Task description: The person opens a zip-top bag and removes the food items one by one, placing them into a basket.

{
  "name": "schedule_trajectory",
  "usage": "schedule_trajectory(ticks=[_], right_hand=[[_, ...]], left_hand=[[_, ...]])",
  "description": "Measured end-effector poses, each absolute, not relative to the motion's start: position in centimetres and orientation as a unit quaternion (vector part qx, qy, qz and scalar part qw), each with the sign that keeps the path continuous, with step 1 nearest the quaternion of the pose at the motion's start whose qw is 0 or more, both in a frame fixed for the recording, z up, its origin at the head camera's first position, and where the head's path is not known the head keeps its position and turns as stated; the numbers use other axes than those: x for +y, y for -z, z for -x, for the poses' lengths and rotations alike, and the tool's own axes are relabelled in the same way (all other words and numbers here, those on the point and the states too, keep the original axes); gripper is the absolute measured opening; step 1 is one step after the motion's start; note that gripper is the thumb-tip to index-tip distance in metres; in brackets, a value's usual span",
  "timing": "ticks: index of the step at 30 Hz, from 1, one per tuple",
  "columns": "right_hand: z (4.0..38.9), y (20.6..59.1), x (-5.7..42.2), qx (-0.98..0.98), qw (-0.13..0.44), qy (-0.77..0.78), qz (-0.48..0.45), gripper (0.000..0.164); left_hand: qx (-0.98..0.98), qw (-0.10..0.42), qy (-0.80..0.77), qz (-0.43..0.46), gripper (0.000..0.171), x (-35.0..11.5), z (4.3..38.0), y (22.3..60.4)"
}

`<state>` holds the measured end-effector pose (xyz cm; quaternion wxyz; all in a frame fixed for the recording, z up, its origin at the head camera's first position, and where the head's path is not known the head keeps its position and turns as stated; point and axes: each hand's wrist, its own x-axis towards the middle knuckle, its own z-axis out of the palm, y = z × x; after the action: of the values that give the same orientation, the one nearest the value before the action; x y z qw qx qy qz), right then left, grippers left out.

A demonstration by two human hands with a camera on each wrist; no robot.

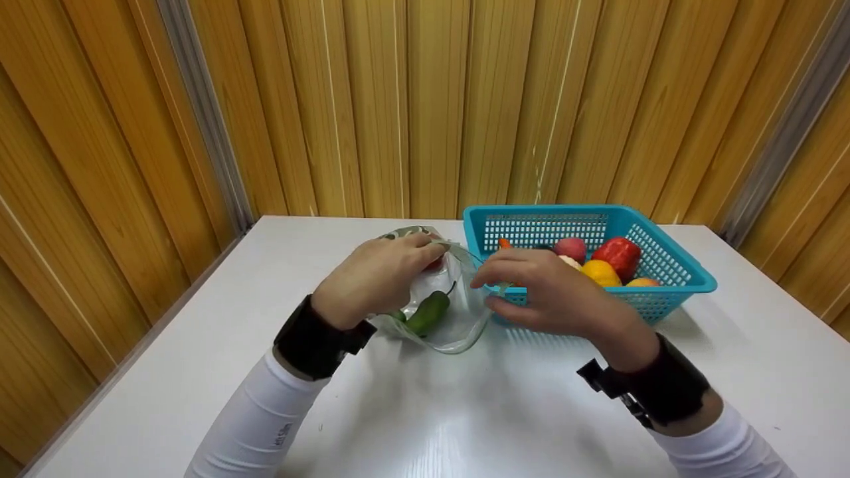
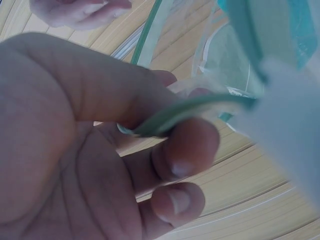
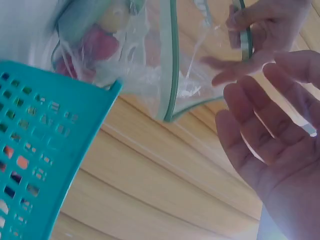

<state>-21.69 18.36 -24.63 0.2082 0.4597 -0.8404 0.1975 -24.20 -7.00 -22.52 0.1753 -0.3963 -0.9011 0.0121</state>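
Left grip (image 1: 378,275) pinching clear bag (image 1: 465,325) rim, green pepper (image 1: 430,312) inside; right grip (image 1: 554,292) released.

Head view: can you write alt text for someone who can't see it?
A left hand grips a clear plastic bag with a green pepper inside, a right hand close beside it. On the white table, a blue basket holds fruit and vegetables.

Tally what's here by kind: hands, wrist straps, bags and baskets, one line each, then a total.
Hands: 2, left hand and right hand
Wrist straps: 2
Bag: 1
Basket: 1
Total: 6
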Motion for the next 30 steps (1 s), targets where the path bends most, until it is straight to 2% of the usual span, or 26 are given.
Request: schedule_trajectory(ticks=[7, 12, 19, 22, 25, 28, 30], right_hand=[[22.7, 25.4, 15.5, -0.843, 0.119, -0.202, -0.484, 0.026], [24.2, 27.2, 12.9, -0.859, 0.074, -0.173, -0.477, 0.037], [26.5, 29.8, 10.0, -0.913, 0.008, -0.093, -0.397, 0.050], [27.1, 30.8, 9.3, -0.928, -0.012, -0.054, -0.369, 0.055], [27.3, 32.0, 8.9, -0.924, -0.019, -0.008, -0.382, 0.055], [27.3, 32.9, 8.8, -0.918, -0.031, 0.031, -0.394, 0.044], [27.4, 33.1, 8.9, -0.917, -0.038, 0.038, -0.395, 0.034]], left_hand=[[-0.909, 0.155, -0.018, 0.387, 0.060, -7.1, 24.1, 22.5], [-0.903, 0.161, -0.009, 0.398, 0.061, -7.2, 24.0, 22.6], [-0.908, 0.142, -0.002, 0.394, 0.057, -7.0, 23.7, 22.4], [-0.909, 0.138, -0.008, 0.394, 0.060, -6.9, 23.7, 22.4], [-0.908, 0.139, -0.016, 0.394, 0.060, -6.9, 23.7, 22.3], [-0.909, 0.134, -0.020, 0.394, 0.061, -6.9, 23.7, 22.3], [-0.908, 0.134, -0.022, 0.397, 0.055, -6.9, 23.7, 22.3]])
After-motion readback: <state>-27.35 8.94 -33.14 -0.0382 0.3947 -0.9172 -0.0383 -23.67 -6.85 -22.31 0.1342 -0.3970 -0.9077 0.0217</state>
